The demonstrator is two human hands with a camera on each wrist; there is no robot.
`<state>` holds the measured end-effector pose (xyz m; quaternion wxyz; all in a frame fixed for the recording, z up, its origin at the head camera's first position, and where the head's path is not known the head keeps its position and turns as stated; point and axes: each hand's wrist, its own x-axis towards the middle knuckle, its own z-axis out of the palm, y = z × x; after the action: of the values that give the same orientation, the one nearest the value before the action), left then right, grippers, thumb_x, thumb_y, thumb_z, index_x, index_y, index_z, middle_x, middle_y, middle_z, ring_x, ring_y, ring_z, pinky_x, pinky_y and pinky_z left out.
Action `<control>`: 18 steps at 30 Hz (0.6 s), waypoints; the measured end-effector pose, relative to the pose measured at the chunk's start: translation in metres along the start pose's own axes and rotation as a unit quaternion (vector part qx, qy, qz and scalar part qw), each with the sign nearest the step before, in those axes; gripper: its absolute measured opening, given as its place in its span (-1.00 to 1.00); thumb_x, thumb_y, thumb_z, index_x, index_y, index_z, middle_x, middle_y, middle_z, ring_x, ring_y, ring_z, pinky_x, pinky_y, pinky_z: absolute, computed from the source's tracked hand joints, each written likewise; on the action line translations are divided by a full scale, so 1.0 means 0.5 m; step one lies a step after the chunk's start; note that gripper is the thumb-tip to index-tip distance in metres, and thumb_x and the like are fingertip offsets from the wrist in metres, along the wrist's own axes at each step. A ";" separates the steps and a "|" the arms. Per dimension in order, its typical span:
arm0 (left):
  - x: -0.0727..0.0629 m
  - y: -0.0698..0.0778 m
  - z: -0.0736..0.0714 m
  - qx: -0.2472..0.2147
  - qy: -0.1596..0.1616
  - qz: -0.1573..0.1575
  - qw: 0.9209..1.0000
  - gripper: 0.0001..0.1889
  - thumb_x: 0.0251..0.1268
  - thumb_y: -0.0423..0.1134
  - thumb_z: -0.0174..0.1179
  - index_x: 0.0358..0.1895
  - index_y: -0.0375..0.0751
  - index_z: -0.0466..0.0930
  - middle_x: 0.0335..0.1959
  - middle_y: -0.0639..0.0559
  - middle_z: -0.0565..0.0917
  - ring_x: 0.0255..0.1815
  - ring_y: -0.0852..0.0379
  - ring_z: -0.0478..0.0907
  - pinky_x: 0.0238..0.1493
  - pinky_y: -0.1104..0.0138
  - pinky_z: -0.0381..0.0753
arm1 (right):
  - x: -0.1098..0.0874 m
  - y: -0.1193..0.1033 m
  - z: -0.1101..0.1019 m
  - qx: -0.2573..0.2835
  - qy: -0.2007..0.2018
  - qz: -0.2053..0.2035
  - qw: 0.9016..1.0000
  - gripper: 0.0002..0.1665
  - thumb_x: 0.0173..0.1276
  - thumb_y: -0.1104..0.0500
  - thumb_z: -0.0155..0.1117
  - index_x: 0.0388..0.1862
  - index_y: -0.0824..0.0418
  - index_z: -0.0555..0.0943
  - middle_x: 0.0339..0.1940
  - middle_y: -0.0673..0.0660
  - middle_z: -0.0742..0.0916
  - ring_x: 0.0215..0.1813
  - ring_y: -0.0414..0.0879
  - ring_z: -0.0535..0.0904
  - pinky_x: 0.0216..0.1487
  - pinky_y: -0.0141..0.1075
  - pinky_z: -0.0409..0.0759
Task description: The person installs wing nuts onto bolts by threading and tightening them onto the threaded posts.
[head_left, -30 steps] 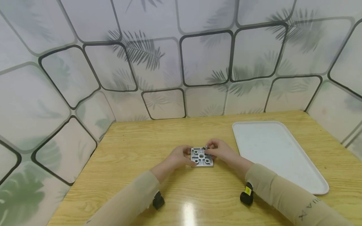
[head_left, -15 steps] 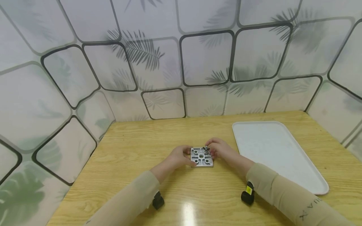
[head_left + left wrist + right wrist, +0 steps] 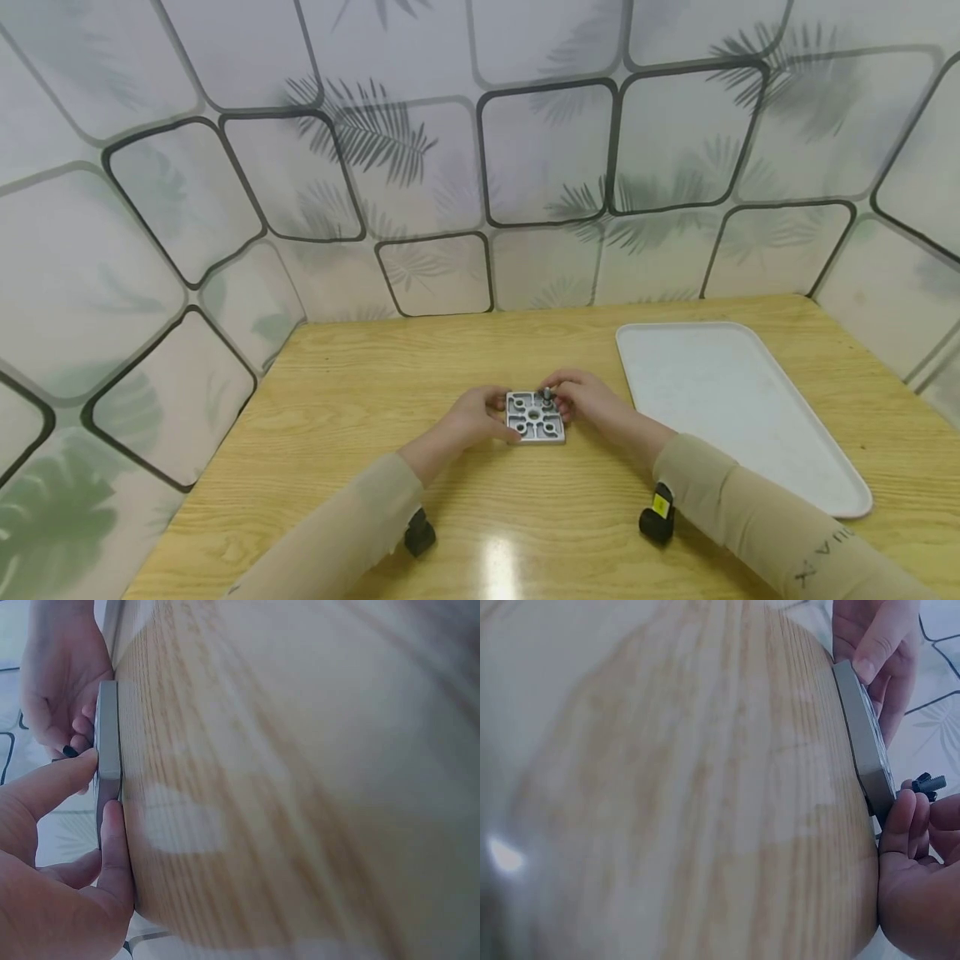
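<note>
A square silver metal plate [image 3: 535,427] with ribs and round holes lies on the wooden table. My left hand [image 3: 477,414] grips its left side, thumb at the near corner and fingers at the far one. From the hole at the far right corner a threaded bolt [image 3: 937,782] sticks up, carrying a dark wing nut [image 3: 922,781]. Around that nut the fingers of my right hand [image 3: 587,397] are curled, with the index finger on its far side. The other right fingers lie against the plate's right edge. Exact thumb contact on the nut is partly hidden.
A white tray [image 3: 720,408] lies on the table [image 3: 420,358] to the right, beyond my right forearm. Patterned fabric walls [image 3: 547,158] stand behind the table and at both sides. Black wrist cameras [image 3: 657,517] hang under both sleeves.
The right fingers moved off the wing nut, leaving it more exposed, and the index finger now reaches round its far side again. The left hand and the plate have stayed in place.
</note>
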<state>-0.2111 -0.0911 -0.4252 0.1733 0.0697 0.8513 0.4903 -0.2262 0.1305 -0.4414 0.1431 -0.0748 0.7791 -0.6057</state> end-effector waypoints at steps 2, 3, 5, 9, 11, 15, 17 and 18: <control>0.000 0.000 0.000 0.001 0.001 -0.001 1.000 -0.17 0.03 -0.51 0.57 0.47 -0.41 0.46 0.11 -0.19 0.68 -0.07 0.08 0.63 0.09 0.29 0.71 | 0.001 0.001 0.000 0.000 0.001 0.004 1.000 -0.55 0.54 0.34 -0.08 0.22 0.53 0.61 -0.24 0.05 0.66 -0.27 -0.20 0.51 -0.27 -0.42 0.57; 0.000 0.000 0.000 0.002 0.001 -0.002 1.000 -0.17 0.03 -0.50 0.57 0.47 -0.40 0.46 0.11 -0.19 0.68 -0.07 0.08 0.63 0.09 0.29 0.71 | 0.001 0.001 0.001 -0.001 0.001 0.005 1.000 -0.55 0.54 0.34 -0.07 0.22 0.53 0.61 -0.22 0.05 0.68 -0.27 -0.20 0.51 -0.27 -0.42 0.57; 0.000 0.000 0.000 0.004 0.002 -0.001 1.000 -0.17 0.03 -0.50 0.57 0.47 -0.40 0.46 0.11 -0.18 0.68 -0.08 0.08 0.63 0.09 0.29 0.71 | 0.003 0.001 0.002 0.002 0.003 0.011 1.000 -0.55 0.53 0.33 -0.05 0.22 0.53 0.61 -0.19 0.06 0.70 -0.27 -0.20 0.51 -0.28 -0.42 0.58; -0.001 0.001 0.000 0.006 0.003 0.000 1.000 -0.18 0.03 -0.50 0.57 0.46 -0.40 0.47 0.10 -0.18 0.68 -0.08 0.09 0.62 0.07 0.31 0.70 | 0.005 0.003 0.002 -0.005 0.007 0.017 1.000 -0.55 0.47 0.32 0.00 0.21 0.52 0.62 -0.25 0.02 0.69 -0.30 -0.22 0.52 -0.32 -0.44 0.57; -0.001 0.000 0.000 0.004 0.002 0.000 1.000 -0.18 0.04 -0.50 0.57 0.46 -0.40 0.47 0.10 -0.18 0.68 -0.09 0.09 0.62 0.07 0.31 0.70 | 0.006 0.004 0.003 -0.009 0.006 0.016 1.000 -0.55 0.44 0.33 0.03 0.19 0.52 0.62 -0.28 0.01 0.68 -0.31 -0.23 0.51 -0.33 -0.45 0.56; -0.003 -0.001 0.000 0.000 0.001 0.000 1.000 -0.18 0.04 -0.50 0.57 0.46 -0.41 0.47 0.09 -0.17 0.68 -0.10 0.10 0.60 0.05 0.32 0.68 | 0.005 0.007 0.002 -0.019 0.001 0.008 1.000 -0.58 0.43 0.33 0.06 0.16 0.51 0.62 -0.22 0.04 0.69 -0.29 -0.21 0.51 -0.31 -0.45 0.57; -0.003 -0.001 0.000 0.000 0.001 0.001 1.000 -0.18 0.04 -0.50 0.57 0.46 -0.41 0.46 0.09 -0.17 0.67 -0.10 0.10 0.60 0.04 0.33 0.67 | 0.005 0.009 0.001 -0.027 0.001 0.005 1.000 -0.61 0.46 0.32 0.07 0.15 0.49 0.62 -0.17 0.08 0.70 -0.27 -0.19 0.52 -0.28 -0.44 0.58; -0.004 -0.001 0.000 0.001 0.001 0.002 1.000 -0.18 0.04 -0.50 0.57 0.46 -0.41 0.46 0.09 -0.17 0.67 -0.10 0.10 0.59 0.04 0.33 0.67 | 0.005 0.010 0.001 -0.032 0.001 0.003 0.999 -0.61 0.47 0.31 0.07 0.15 0.49 0.62 -0.16 0.09 0.71 -0.26 -0.18 0.52 -0.27 -0.43 0.58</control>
<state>-0.2092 -0.0917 -0.4252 0.1719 0.0707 0.8516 0.4901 -0.2283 0.1307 -0.4466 0.1419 -0.0764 0.7984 -0.5802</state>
